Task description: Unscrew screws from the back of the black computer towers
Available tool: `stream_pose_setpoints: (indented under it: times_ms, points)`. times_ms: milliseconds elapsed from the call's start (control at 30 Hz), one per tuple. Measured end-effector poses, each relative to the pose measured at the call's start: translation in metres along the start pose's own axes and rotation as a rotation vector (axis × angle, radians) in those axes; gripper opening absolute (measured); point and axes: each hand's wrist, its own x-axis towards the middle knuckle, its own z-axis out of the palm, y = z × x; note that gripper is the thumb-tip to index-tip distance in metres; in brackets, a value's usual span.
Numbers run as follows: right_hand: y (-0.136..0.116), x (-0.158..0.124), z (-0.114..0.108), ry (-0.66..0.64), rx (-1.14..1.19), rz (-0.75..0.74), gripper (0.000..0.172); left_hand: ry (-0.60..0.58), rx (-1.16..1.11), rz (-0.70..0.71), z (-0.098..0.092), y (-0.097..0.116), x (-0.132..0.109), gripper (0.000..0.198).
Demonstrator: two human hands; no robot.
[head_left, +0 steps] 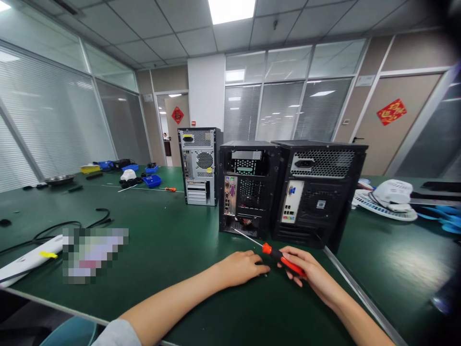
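My right hand (300, 266) is wrapped round the red and black handle of a screwdriver (275, 252). The screwdriver's shaft slants up to the left, and its tip reaches the lower back of the middle black computer case (264, 192). Palm down on the green table, my left hand (245, 266) lies in front of that case with its fingers stretched apart. By its fingertips is a tiny shiny bit (265, 275), perhaps a screw; whether they touch it I cannot tell. The middle case's rear has open slots, with its ports and some wires showing.
A second black computer case (317, 192) stands close on the right, and a silver-backed case (200, 166) stands behind on the left. A white power strip (34, 259) and black cables lie left. Blue trays (152, 181) and an orange screwdriver (170, 190) are farther back. A white fan (391, 199) lies right.
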Motion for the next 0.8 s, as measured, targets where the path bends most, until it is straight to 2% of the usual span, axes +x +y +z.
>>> stream_pose_setpoints:
  times_ms: [100, 333, 467, 567, 800]
  points:
    - [0.002, 0.001, -0.001, 0.003, 0.008, -0.001, 0.032, -0.045, -0.026, -0.014, 0.002, -0.002, -0.001, 0.028]
    - [0.002, 0.003, -0.003, 0.010, 0.009, -0.010, 0.034, -0.033, -0.054, -0.025, 0.001, -0.003, -0.001, 0.026]
    - [0.001, 0.002, -0.003, 0.014, 0.019, -0.015, 0.033, -0.038, -0.137, -0.114, -0.004, -0.005, -0.002, 0.022]
    - [0.002, 0.001, -0.004, 0.034, 0.037, -0.021, 0.033, 0.018, -0.294, -0.205, -0.005, -0.016, -0.003, 0.024]
    - [-0.002, -0.001, -0.003, 0.066, 0.068, -0.079, 0.035, 0.201, -0.561, -0.321, -0.011, -0.057, -0.012, 0.020]
